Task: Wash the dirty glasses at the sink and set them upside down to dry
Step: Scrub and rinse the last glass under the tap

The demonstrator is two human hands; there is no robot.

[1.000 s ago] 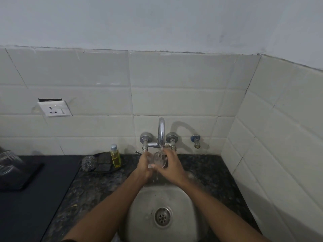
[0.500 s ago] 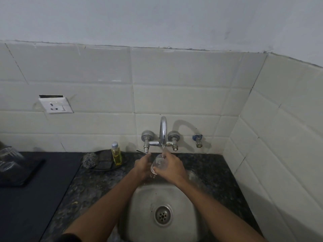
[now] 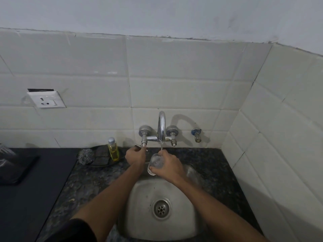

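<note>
My right hand (image 3: 168, 165) grips a clear glass (image 3: 155, 163) under the chrome tap (image 3: 161, 127), above the back of the steel sink (image 3: 139, 206). A thin stream of water falls from the spout into the glass, which is held mouth up and slightly tilted. My left hand (image 3: 135, 155) has left the glass and closes around the tap's left lever handle (image 3: 139, 146). At the far left edge, clear glasses (image 3: 5, 154) stand on a black tray (image 3: 19, 172).
A yellow soap bottle (image 3: 113, 151), a steel scrubber (image 3: 84, 155) and a dark sponge (image 3: 102, 154) sit on a black dish left of the tap. Speckled granite counter (image 3: 82, 186) surrounds the sink. A tiled wall closes in on the right. A small valve (image 3: 197, 136) sticks out right of the tap.
My left hand has let go of the glass and moved up left onto the tap handle. My right hand alone now holds the glass under the stream.
</note>
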